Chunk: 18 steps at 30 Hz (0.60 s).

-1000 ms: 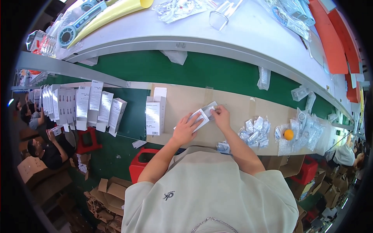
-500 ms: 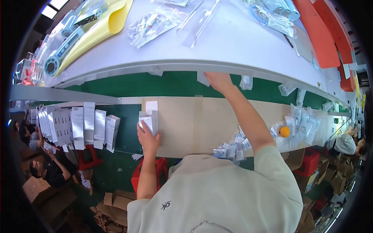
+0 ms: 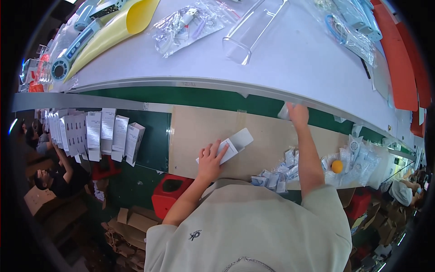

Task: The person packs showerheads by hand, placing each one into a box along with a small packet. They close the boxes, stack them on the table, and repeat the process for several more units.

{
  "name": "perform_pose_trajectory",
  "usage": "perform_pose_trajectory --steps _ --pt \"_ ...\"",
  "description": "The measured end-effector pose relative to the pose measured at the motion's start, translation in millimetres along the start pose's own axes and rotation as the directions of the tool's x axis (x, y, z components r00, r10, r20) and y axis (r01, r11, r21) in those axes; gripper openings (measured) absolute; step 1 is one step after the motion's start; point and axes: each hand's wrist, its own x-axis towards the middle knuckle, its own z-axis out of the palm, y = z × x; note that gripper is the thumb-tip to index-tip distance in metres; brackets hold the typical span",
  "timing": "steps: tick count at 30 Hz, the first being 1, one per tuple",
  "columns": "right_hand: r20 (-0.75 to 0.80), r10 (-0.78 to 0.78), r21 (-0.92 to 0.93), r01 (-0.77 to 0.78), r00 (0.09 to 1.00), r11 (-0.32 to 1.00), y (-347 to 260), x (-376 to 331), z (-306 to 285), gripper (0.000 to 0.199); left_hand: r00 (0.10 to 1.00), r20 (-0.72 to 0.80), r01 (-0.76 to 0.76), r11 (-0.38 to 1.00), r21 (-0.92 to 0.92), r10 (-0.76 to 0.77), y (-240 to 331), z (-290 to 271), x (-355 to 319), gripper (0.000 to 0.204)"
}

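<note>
On the tan work surface (image 3: 195, 136), my left hand (image 3: 210, 163) grips a slim white carton (image 3: 236, 144). The carton lies slanted, its end flap open toward the far right. My right hand (image 3: 298, 115) is farther off, by the green strip below the raised shelf, with its fingers closed on a small whitish translucent packet (image 3: 284, 112). Motion blurs that hand a little, and what is inside the packet cannot be made out. Several small clear bags with white and bluish contents (image 3: 276, 174) are heaped near my right forearm.
White cartons (image 3: 108, 129) stand in a row at the left. An orange ball-like thing (image 3: 336, 166) sits among clear bags (image 3: 358, 158) at the right. Above, a white shelf (image 3: 181, 70) holds a clear plastic tray (image 3: 238, 47) and bagged parts. A red stool (image 3: 158, 201) stands below left.
My left hand has brought the carton rightward and tilted it, its open flap now pointing right. My right hand has moved right and slightly nearer, carrying the whitish packet. The view has shifted slightly.
</note>
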Motion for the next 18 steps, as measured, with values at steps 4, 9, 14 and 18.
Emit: perform_pose_trajectory --steps 4,9,14,18 --pt "0.266 -0.136 0.123 0.106 0.954 0.987 -63.2 -138.6 -31.9 0.052 0.999 0.025 0.022 0.999 0.039 -0.023 1.7 0.5 -6.8 0.083" --pt "0.503 -0.414 0.029 0.464 0.758 0.885 -61.8 -201.7 -27.7 0.051 1.0 -0.004 -0.017 1.0 0.02 0.017 0.0 1.1 -2.4 0.081" --pt "0.52 -0.638 0.125 0.688 0.568 0.715 -82.6 -143.0 -35.0 0.038 0.99 -0.001 -0.144 0.989 0.025 0.144 -3.3 0.8 1.7 0.08" --pt "0.232 -0.659 0.675 0.369 0.715 0.639 -83.9 -171.4 -11.9 0.032 0.983 0.0 -0.186 0.983 -0.001 0.186 -6.4 0.7 -0.1 0.078"
